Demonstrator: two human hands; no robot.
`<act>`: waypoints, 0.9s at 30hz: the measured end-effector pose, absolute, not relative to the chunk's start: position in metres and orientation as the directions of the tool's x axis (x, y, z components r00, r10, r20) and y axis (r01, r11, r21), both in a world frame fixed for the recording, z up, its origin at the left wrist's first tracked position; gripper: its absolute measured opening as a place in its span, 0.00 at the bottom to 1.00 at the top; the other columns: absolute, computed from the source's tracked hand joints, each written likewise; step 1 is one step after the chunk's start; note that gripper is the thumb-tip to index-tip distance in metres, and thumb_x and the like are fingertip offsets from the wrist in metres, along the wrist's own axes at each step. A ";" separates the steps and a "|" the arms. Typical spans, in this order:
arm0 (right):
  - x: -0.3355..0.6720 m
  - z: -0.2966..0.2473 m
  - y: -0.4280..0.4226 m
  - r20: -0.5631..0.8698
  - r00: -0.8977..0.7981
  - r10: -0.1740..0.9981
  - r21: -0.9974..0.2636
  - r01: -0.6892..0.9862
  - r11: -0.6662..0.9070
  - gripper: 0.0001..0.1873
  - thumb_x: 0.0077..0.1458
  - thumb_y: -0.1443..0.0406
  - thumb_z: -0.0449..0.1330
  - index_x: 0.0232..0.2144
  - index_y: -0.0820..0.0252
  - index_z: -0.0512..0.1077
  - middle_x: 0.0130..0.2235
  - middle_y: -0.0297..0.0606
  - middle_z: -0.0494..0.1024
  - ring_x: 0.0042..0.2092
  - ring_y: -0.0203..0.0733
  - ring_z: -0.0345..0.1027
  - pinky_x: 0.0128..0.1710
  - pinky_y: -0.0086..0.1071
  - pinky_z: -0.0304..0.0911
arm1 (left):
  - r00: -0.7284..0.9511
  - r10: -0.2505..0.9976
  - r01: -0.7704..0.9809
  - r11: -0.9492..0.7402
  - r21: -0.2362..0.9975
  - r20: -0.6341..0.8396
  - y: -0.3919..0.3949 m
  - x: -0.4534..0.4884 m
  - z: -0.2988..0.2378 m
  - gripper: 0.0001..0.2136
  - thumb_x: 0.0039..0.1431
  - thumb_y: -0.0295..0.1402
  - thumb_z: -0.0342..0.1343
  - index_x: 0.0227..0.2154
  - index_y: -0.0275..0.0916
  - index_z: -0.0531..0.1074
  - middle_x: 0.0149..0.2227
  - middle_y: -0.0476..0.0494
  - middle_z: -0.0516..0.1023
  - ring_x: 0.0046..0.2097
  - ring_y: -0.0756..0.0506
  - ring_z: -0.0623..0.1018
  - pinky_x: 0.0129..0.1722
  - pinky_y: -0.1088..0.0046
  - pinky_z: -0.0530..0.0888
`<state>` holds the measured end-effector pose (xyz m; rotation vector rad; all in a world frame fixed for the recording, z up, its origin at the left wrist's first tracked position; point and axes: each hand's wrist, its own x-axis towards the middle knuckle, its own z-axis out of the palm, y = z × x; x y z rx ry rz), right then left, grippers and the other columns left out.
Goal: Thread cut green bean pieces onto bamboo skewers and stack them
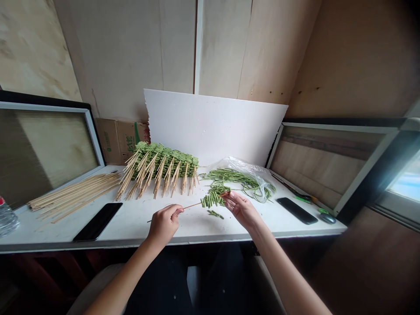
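Observation:
My left hand (pixel 166 225) is closed around the lower part of a thin wooden skewer (pixel 192 205), which points to the right over the white table. Short cut pieces of green bean (pixel 210 201) sit side by side along the skewer's far half. At the skewer's tip, my right hand (pixel 242 210) pinches a bean piece with thumb and forefinger; the fingers partly hide it. Just below lie a few loose bean pieces (pixel 215 214), and a small heap of cut pieces (pixel 219 189) is behind the skewer.
Bean-filled skewers are stacked (pixel 164 159) at the back left, beside bare skewers (pixel 78 192). Long green beans (pixel 232 177) lie partly under a clear plastic bag (pixel 243 164). Dark phones (pixel 98 222) lie at left and right. A white board (pixel 213 124) stands behind; a plastic bottle (pixel 7 218) is far left.

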<state>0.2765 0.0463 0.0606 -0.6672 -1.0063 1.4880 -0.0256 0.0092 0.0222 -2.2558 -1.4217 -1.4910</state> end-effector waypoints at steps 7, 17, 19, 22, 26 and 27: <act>0.272 0.063 0.044 0.144 -0.132 0.981 -0.884 -0.463 0.067 0.13 0.49 0.57 0.75 0.36 0.56 0.83 0.43 0.39 0.85 0.49 0.46 0.78 0.47 0.34 0.72 | 0.096 0.633 0.738 -0.564 0.372 0.769 0.009 -0.025 0.020 0.11 0.63 0.24 0.51 0.33 0.41 0.79 0.33 0.47 0.85 0.34 0.45 0.84 0.35 0.74 0.75; 0.270 0.063 0.042 0.147 -0.095 0.985 -0.883 -0.462 0.087 0.14 0.48 0.58 0.76 0.36 0.56 0.82 0.44 0.43 0.85 0.52 0.52 0.77 0.50 0.39 0.73 | 0.104 0.629 0.755 -0.555 0.350 0.771 0.007 -0.024 0.020 0.12 0.62 0.22 0.51 0.33 0.42 0.78 0.34 0.46 0.85 0.35 0.45 0.84 0.34 0.73 0.75; 0.269 0.063 0.041 0.149 -0.088 0.985 -0.882 -0.461 0.093 0.13 0.48 0.58 0.76 0.35 0.55 0.83 0.44 0.43 0.85 0.53 0.52 0.77 0.50 0.39 0.73 | 0.108 0.627 0.755 -0.556 0.346 0.771 0.007 -0.024 0.021 0.12 0.62 0.22 0.51 0.33 0.42 0.78 0.34 0.46 0.85 0.35 0.45 0.84 0.35 0.73 0.75; 0.269 0.063 0.041 0.145 -0.091 0.985 -0.882 -0.463 0.087 0.14 0.48 0.57 0.76 0.36 0.56 0.83 0.45 0.43 0.85 0.53 0.52 0.77 0.50 0.38 0.73 | 0.117 0.614 0.747 -0.572 0.338 0.781 0.007 -0.023 0.020 0.13 0.61 0.20 0.50 0.34 0.41 0.77 0.34 0.46 0.85 0.36 0.45 0.84 0.35 0.74 0.75; 0.269 0.061 0.042 0.128 -0.105 0.986 -0.892 -0.447 0.068 0.15 0.49 0.56 0.75 0.37 0.57 0.83 0.46 0.44 0.85 0.52 0.50 0.76 0.46 0.36 0.73 | 0.136 0.591 0.749 -0.586 0.307 0.795 0.008 -0.023 0.016 0.14 0.59 0.18 0.49 0.35 0.41 0.77 0.35 0.47 0.85 0.36 0.45 0.84 0.35 0.74 0.75; 0.269 0.061 0.042 0.125 -0.102 0.987 -0.898 -0.434 0.069 0.15 0.49 0.55 0.75 0.36 0.57 0.83 0.46 0.44 0.85 0.52 0.50 0.76 0.44 0.35 0.73 | 0.144 0.587 0.750 -0.590 0.299 0.797 0.008 -0.023 0.015 0.14 0.59 0.18 0.49 0.35 0.41 0.77 0.35 0.47 0.85 0.36 0.45 0.84 0.36 0.74 0.75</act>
